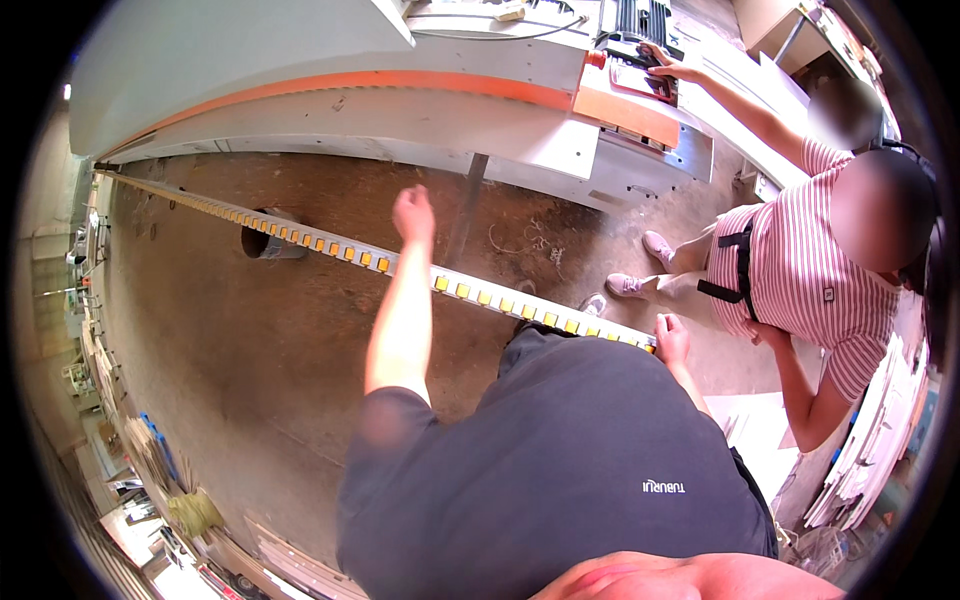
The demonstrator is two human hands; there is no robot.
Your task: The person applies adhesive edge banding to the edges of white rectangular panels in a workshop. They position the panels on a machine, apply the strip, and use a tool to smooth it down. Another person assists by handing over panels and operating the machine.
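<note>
Your left arm reaches straight out, its hand (413, 213) curled into a loose fist just past a long pale strip with yellow blocks (400, 268), apparently holding nothing. Your right hand (671, 338) is clenched around the strip's near end, by your hip. The strip runs diagonally above the dirt floor (250, 340).
</note>
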